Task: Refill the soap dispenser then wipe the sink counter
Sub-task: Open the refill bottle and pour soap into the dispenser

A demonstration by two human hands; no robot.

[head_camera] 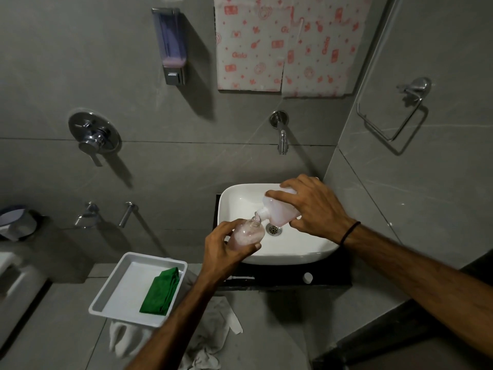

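Over the white sink basin point(234, 196) my left hand point(226, 249) grips a small clear dispenser bottle point(246, 233) holding pink soap, its open neck pointing up and right. My right hand point(312, 206) holds a larger translucent refill bottle point(280, 209), tipped down to the left so that its spout meets the small bottle's neck. A white cap point(308, 277) lies on the dark counter point(288, 279) in front of the basin. A folded green cloth point(161, 292) rests in a white tray point(120, 287) to the left.
A wall-mounted soap dispenser point(172, 46) with a little pink soap hangs above left. A wall tap spout point(282, 140) points at the basin. A chrome mixer handle point(93, 137), a towel ring point(392, 116) on the right wall and a crumpled white cloth point(210, 332) below the tray are in view.
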